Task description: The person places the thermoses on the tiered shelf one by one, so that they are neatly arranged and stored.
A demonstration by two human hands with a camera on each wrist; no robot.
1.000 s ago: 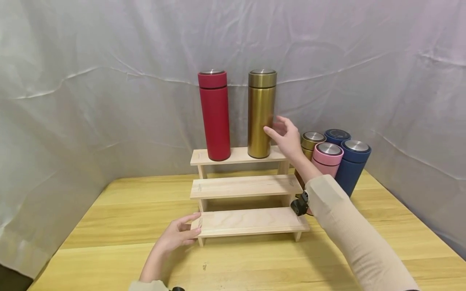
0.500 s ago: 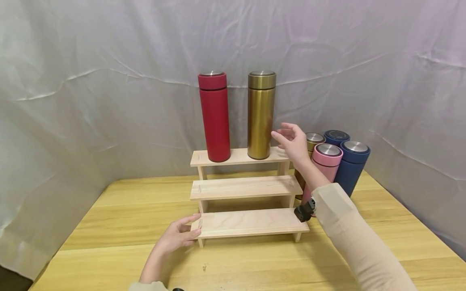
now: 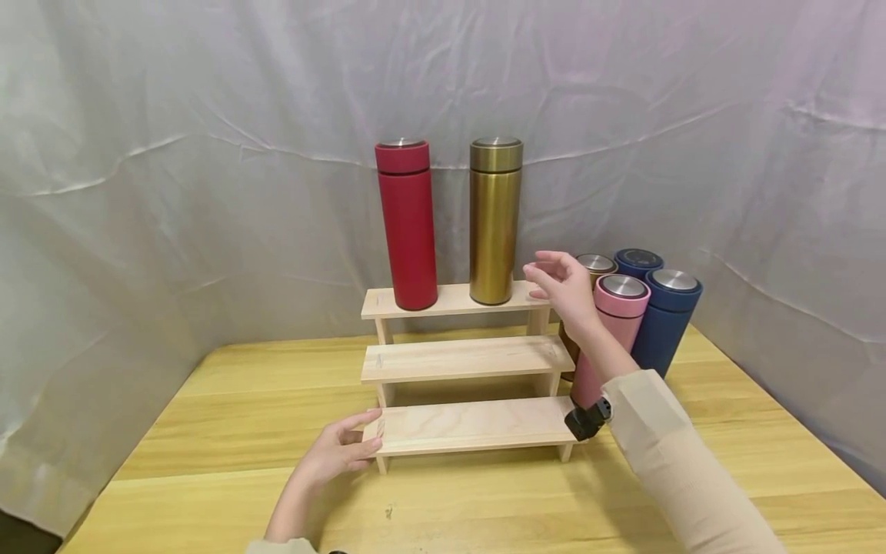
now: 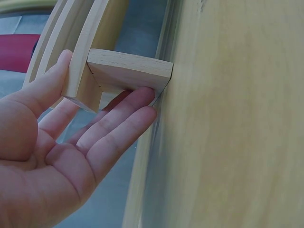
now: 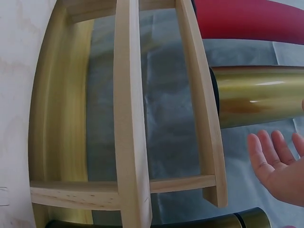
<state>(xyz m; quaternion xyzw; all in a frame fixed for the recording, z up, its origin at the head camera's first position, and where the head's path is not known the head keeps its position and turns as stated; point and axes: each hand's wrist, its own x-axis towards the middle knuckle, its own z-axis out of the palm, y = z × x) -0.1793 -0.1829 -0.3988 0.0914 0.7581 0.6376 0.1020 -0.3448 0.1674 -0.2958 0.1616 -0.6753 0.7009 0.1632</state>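
Shelving (image 3: 467,358) of pale bare wood stands on the wooden surface (image 3: 235,415), three tiers climbing like steps away from the person. On its top tier a red bottle (image 3: 408,238) stands upright towards the left end, and a gold bottle (image 3: 494,238) stands upright to the right of it, the two apart. Both have lids matching their bodies, with shiny metal tops.

The left hand (image 3: 335,450) grasps the left end of the lowest tier: the left wrist view shows the thumb against the board's edge and the fingers reaching underneath, by the support. The right hand (image 3: 569,296) is released, its fingers loosely bent, near the right end of the top tier and just beside the gold bottle, with a visible gap between them.

Right of the shelving, four more bottles stand close together on the surface: a pink bottle (image 3: 617,319) in front, a blue bottle (image 3: 667,327) beside it, a darker-lidded blue bottle (image 3: 637,262) behind, and a second gold bottle (image 3: 597,263), partly hidden by the right hand. A grey curtain (image 3: 277,231) hangs behind everything.
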